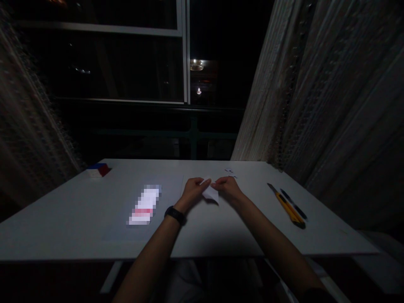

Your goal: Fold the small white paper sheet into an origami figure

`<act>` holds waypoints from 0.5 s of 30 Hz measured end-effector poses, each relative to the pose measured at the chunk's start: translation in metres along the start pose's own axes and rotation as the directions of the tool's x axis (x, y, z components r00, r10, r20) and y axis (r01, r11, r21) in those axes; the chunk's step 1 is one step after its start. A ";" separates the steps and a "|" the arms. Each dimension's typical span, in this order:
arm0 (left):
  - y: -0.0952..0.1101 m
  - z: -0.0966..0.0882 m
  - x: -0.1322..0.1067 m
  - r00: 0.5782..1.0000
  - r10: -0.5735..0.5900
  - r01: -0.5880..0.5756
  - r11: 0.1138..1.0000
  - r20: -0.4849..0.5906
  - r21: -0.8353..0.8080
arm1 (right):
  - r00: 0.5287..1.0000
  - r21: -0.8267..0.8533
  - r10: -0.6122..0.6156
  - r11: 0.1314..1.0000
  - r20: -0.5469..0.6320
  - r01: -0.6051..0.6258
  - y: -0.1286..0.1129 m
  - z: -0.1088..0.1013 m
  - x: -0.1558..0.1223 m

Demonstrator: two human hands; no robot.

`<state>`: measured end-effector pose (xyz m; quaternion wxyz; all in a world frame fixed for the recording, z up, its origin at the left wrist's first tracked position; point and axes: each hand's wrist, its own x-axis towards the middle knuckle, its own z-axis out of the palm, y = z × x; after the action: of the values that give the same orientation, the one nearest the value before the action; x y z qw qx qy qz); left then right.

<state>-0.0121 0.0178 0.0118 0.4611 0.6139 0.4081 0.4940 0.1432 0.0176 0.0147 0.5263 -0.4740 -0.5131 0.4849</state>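
Between my two hands is a small piece of white paper, held above the middle of the white table. My left hand, with a dark band on its wrist, pinches the paper at its upper left. From the other side my right hand grips the paper's upper right edge between thumb and fingers. The paper's lower corner hangs free toward me. Just beyond my right hand lie small paper scraps with dark marks.
Left of my hands, a lit, blurred-out phone-like screen rests on a pale sheet. A puzzle cube sits at the far left. A yellow utility knife and a dark pen lie right. Curtains flank the window.
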 end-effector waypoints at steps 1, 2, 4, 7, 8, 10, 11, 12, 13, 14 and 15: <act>0.000 0.000 0.000 1.000 0.011 -0.011 0.999 0.009 0.041 | 1.000 -0.011 0.010 1.000 0.022 -0.010 -0.001 -0.001 -0.001; 0.001 -0.001 0.000 0.999 0.010 -0.012 0.998 0.032 0.067 | 0.998 -0.018 0.026 1.000 0.056 -0.025 -0.001 -0.002 -0.001; 0.004 -0.003 -0.002 0.994 -0.034 0.025 0.996 0.105 0.084 | 0.986 -0.007 0.085 0.996 0.144 -0.085 -0.001 -0.006 -0.002; 0.010 -0.004 -0.005 0.967 -0.128 0.138 0.990 0.221 -0.028 | 0.943 0.065 0.183 0.976 0.278 -0.208 -0.002 -0.010 -0.005; 0.011 -0.005 -0.006 0.956 -0.154 0.183 0.978 0.249 -0.096 | 0.928 0.090 0.196 0.968 0.316 -0.235 -0.002 -0.011 -0.006; 0.011 -0.004 -0.007 0.939 -0.184 0.253 0.941 0.289 -0.225 | 0.907 0.133 0.192 0.957 0.375 -0.257 -0.003 -0.012 -0.007; 0.011 -0.004 -0.008 0.935 -0.187 0.273 0.923 0.302 -0.273 | 0.902 0.153 0.181 0.954 0.392 -0.259 -0.003 -0.012 -0.008; 0.010 -0.003 -0.008 0.933 -0.187 0.284 0.907 0.308 -0.310 | 0.898 0.170 0.171 0.951 0.405 -0.257 -0.003 -0.012 -0.008; 0.010 -0.003 -0.008 0.934 -0.183 0.287 0.897 0.308 -0.336 | 0.896 0.182 0.161 0.950 0.415 -0.255 -0.003 -0.012 -0.009; 0.009 -0.002 -0.008 0.934 -0.176 0.286 0.891 0.310 -0.353 | 0.892 0.189 0.154 0.949 0.425 -0.254 -0.004 -0.012 -0.009; 0.009 -0.002 -0.008 0.934 -0.169 0.283 0.887 0.313 -0.364 | 0.887 0.192 0.150 0.948 0.436 -0.254 -0.004 -0.012 -0.009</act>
<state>-0.0153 0.0085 0.0186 0.6842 0.5154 0.2993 0.4204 0.1549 0.0081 0.0174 0.4053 -0.3427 -0.4974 0.6862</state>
